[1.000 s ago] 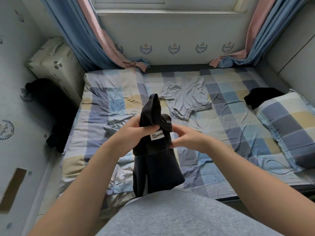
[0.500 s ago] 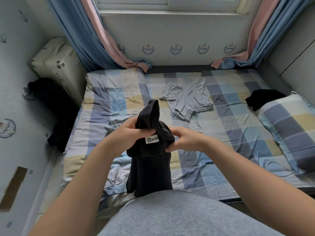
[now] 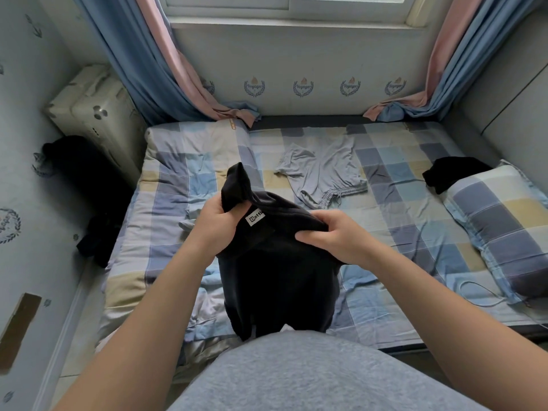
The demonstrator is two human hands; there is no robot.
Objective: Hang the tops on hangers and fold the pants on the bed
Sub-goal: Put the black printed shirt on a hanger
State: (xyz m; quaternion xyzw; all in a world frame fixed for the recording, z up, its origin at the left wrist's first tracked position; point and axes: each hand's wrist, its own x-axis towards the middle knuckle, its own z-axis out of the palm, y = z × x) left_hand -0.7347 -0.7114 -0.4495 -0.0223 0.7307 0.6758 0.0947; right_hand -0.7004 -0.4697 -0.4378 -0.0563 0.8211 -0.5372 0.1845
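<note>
I hold a black garment (image 3: pixel 275 280) with a small white label up over the near edge of the bed (image 3: pixel 415 232). My left hand (image 3: pixel 216 221) grips its top left part, where a bunched end sticks upward. Its top right part is gripped by my right hand (image 3: pixel 329 235), fingers curled into the fabric. The rest of the garment hangs down toward my body. A grey garment (image 3: pixel 323 170) with a drawstring lies spread flat on the checked sheet further back. Another black garment (image 3: pixel 453 173) lies bunched against the pillow at the right.
A checked pillow (image 3: pixel 498 226) lies at the bed's right side. A white appliance (image 3: pixel 95 114) stands in the left corner with dark items (image 3: pixel 86 179) on the floor beside it. Curtains (image 3: pixel 154 63) hang at the window behind the bed. A thin cable (image 3: pixel 480 295) lies near the pillow.
My hands have moved apart, spreading the top of the black garment wider. The right hand shifted rightward along the fabric; the garment now hangs broader.
</note>
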